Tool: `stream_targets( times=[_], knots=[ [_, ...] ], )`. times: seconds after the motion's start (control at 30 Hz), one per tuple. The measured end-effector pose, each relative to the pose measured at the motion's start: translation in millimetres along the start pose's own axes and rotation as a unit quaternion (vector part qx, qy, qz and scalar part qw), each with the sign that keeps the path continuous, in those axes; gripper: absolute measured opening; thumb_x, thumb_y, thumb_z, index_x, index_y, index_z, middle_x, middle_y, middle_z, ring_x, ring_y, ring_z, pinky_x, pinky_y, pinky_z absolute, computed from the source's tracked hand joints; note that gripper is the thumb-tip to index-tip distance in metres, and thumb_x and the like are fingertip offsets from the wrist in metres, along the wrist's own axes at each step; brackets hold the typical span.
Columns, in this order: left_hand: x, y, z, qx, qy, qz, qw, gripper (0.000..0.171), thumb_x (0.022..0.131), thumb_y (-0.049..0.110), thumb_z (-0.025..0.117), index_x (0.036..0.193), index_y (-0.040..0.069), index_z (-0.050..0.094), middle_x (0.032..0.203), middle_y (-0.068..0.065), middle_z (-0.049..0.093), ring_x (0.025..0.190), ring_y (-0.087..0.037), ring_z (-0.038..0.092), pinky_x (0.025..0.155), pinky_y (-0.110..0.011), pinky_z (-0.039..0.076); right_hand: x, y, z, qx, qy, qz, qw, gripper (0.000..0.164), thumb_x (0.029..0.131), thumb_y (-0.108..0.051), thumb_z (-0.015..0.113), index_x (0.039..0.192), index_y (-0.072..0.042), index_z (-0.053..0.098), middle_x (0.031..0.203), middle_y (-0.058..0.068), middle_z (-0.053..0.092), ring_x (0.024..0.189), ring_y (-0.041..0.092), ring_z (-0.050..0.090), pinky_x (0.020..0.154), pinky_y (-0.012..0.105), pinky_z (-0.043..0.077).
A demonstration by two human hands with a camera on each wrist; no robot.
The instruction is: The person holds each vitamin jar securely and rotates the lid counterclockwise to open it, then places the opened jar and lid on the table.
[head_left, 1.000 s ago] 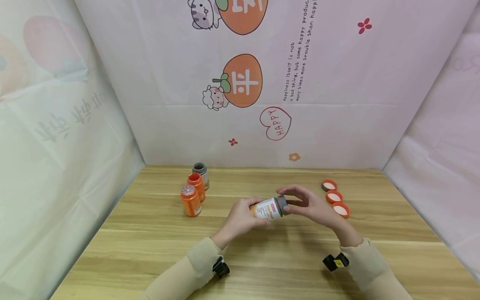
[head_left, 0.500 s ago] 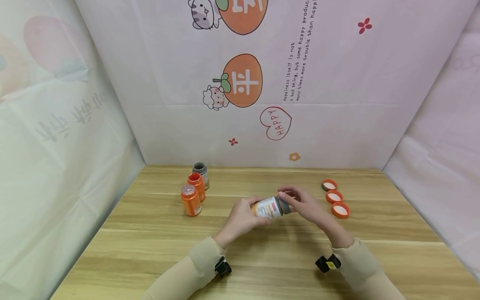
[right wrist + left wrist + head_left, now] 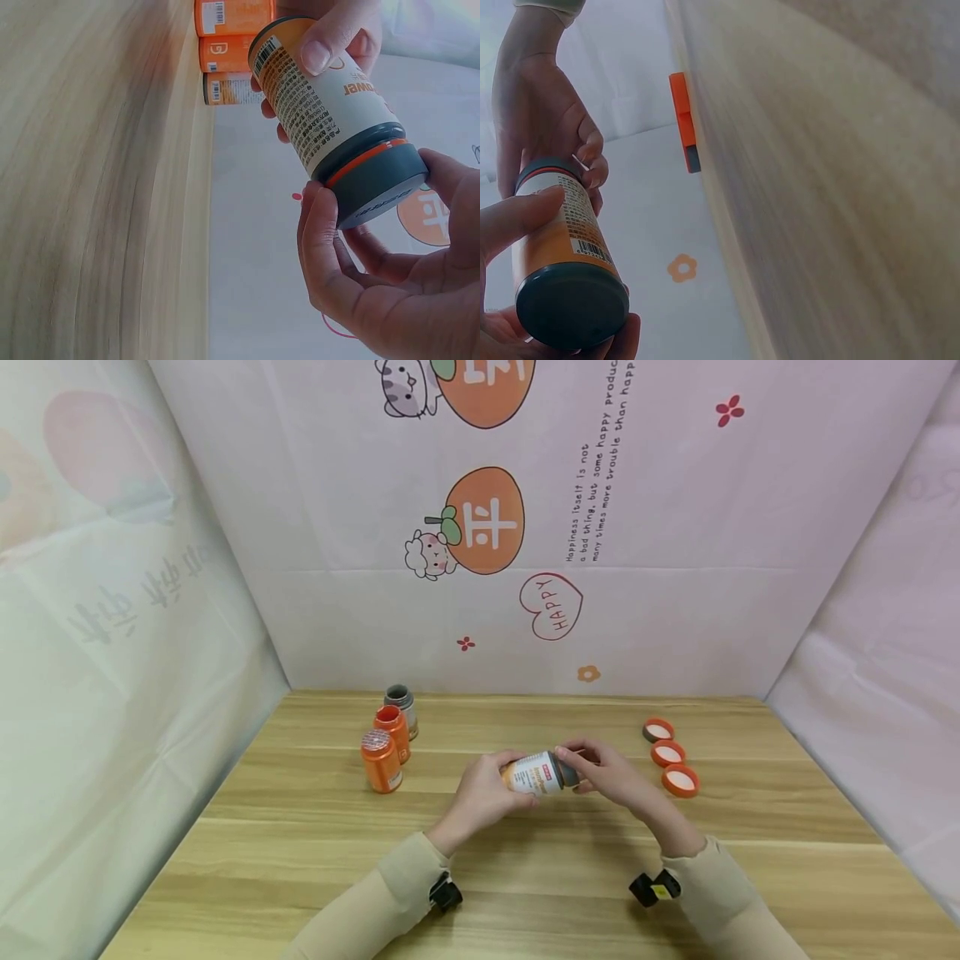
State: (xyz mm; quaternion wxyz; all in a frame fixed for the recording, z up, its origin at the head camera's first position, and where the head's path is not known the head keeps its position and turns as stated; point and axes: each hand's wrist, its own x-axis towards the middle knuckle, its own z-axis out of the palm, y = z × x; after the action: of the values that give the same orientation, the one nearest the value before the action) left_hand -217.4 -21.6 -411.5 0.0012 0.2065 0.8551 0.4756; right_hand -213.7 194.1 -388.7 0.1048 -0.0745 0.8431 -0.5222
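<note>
My left hand (image 3: 483, 793) grips a supplement bottle (image 3: 534, 775) around its white and orange body. The bottle is held tilted over the table, its dark grey cap (image 3: 568, 770) pointing right. With thumb and fingertips, my right hand (image 3: 611, 777) holds that cap at its rim. In the right wrist view an orange ring shows between the cap (image 3: 379, 187) and the bottle's neck. The left thumb (image 3: 330, 41) presses on the label. From the left wrist view, the dark base of the bottle (image 3: 574, 307) faces the camera.
Three bottles stand in a row at the left: an orange one with a foil-like top (image 3: 382, 764), an open orange one (image 3: 401, 739) and an open grey-necked one (image 3: 401, 697). At the right lie three caps, two orange (image 3: 680, 792) and one grey-sided (image 3: 647, 735). White printed sheets enclose the table (image 3: 300, 877).
My right hand has shifted slightly left and its fingers have turned and closed in around the cap. My left hand and the bottle have stayed nearly still.
</note>
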Motion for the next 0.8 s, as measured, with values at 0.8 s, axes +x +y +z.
stream_targets(
  times=[0.8],
  knots=[
    [-0.7,-0.1,-3.0,-0.006,0.000,0.003,1.0000,0.058,0.063,0.021,0.086,0.117,0.012,0.066,0.099,-0.004,0.067,0.076,-0.011,0.057,0.062,-0.024,0.048,-5.9,0.8,-7.8,-0.001,-0.021,-0.089,0.996,0.048,0.091,-0.032,0.063,0.131,-0.009,0.051,0.131,0.016,0.052,0.113,0.032,0.055,0.085,0.038,0.053]
  ],
)
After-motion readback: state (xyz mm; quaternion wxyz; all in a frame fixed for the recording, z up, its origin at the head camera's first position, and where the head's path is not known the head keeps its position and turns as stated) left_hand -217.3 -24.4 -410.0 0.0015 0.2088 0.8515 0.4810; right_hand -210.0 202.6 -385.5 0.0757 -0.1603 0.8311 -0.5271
